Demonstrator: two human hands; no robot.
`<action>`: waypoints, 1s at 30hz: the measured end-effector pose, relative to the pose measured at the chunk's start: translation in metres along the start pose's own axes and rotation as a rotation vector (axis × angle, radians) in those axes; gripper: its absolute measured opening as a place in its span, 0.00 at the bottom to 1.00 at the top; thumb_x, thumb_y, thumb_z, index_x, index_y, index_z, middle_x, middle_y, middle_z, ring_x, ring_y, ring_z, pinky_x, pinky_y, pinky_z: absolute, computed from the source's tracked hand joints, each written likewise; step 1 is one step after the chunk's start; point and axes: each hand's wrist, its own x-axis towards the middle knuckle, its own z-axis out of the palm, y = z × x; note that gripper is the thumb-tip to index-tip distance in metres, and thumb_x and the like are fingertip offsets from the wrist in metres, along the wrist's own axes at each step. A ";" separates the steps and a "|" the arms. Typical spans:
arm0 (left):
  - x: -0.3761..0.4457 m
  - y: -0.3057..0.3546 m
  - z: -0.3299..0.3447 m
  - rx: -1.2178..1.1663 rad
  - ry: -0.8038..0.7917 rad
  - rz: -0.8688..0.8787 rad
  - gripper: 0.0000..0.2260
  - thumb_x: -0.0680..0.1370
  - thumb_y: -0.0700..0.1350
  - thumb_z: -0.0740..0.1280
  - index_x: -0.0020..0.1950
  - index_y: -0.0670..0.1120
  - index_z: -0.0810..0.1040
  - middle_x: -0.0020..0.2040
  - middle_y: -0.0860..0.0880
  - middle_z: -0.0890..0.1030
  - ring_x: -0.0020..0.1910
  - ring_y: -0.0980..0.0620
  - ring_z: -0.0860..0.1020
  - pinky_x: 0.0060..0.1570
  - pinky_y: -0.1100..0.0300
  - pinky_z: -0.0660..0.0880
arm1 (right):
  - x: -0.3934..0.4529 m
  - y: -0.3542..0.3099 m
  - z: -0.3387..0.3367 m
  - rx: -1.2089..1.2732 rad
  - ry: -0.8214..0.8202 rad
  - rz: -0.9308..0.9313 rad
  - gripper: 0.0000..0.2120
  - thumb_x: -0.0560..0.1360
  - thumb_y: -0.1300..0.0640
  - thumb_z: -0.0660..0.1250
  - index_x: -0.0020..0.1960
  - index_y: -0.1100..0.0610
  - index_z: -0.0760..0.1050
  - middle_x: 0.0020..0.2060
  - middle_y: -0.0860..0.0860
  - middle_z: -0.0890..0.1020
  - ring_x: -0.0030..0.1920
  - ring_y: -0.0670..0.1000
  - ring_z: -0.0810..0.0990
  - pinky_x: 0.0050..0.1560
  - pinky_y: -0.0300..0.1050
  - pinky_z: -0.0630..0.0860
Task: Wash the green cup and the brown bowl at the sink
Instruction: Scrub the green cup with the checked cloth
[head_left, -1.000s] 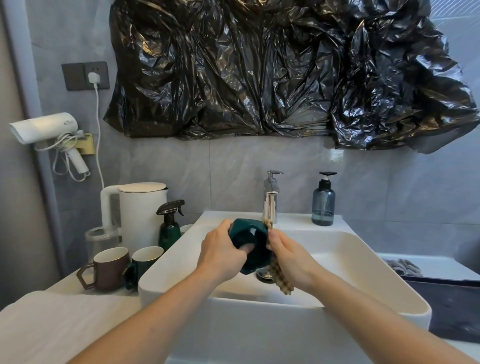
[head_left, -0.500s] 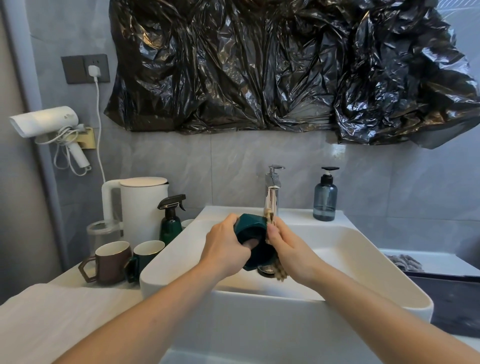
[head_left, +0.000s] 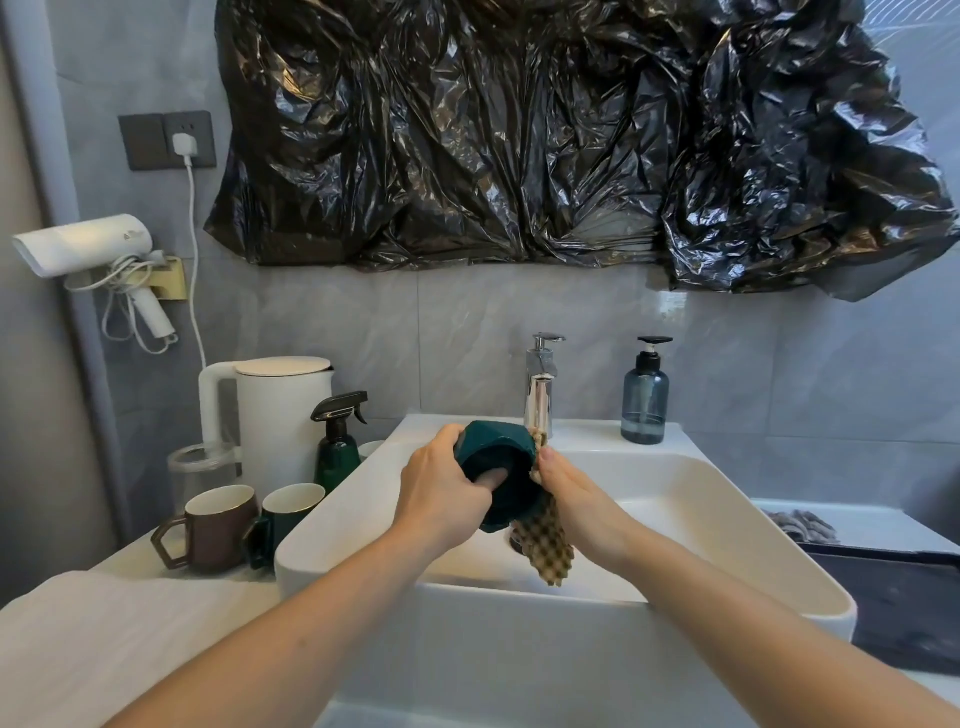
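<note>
A white hair dryer (head_left: 83, 247) hung on the wall at ten o'clock. Below it stood a white kettle (head_left: 283, 415), a clear jar (head_left: 200, 470) and a dark green spray bottle (head_left: 337, 449). At eight o'clock a brown mug (head_left: 215, 527) and a green mug (head_left: 288, 517) sat touching on the counter, just beside the white sink (head_left: 727, 525).

Over the basin, at centre, the left hand (head_left: 441, 493) gripped the green cup (head_left: 501, 480), fingers curled round its outside and the thumb tucked into its mouth, which was tilted toward the camera. The right hand (head_left: 576, 491) pressed a tan waffle-textured cloth (head_left: 548, 543) against the cup's right side, fingers curled on it; the cloth's loose end hung down into the basin.

Behind, at twelve o'clock, stood the chrome faucet (head_left: 540, 387); at one o'clock a blue soap dispenser (head_left: 645, 402) rested on the sink's back ledge.
</note>
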 end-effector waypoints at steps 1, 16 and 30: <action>0.000 0.001 0.000 -0.024 0.006 -0.015 0.21 0.76 0.50 0.78 0.65 0.54 0.74 0.56 0.57 0.79 0.58 0.49 0.79 0.57 0.52 0.82 | -0.001 -0.001 0.000 -0.001 -0.005 0.002 0.32 0.75 0.25 0.47 0.72 0.40 0.67 0.66 0.45 0.78 0.67 0.49 0.77 0.75 0.58 0.67; -0.003 -0.002 -0.001 0.006 -0.057 0.058 0.28 0.71 0.49 0.81 0.63 0.68 0.71 0.56 0.61 0.81 0.58 0.52 0.79 0.59 0.51 0.81 | -0.014 -0.020 0.002 -0.157 0.208 -0.279 0.16 0.86 0.53 0.56 0.59 0.30 0.70 0.57 0.35 0.81 0.60 0.37 0.78 0.60 0.32 0.73; 0.000 -0.002 -0.002 0.114 0.038 0.045 0.13 0.75 0.53 0.78 0.55 0.56 0.77 0.49 0.58 0.82 0.50 0.51 0.80 0.52 0.52 0.81 | -0.014 -0.016 0.002 -0.192 0.097 -0.216 0.15 0.86 0.46 0.54 0.69 0.29 0.64 0.57 0.34 0.79 0.58 0.35 0.78 0.59 0.34 0.72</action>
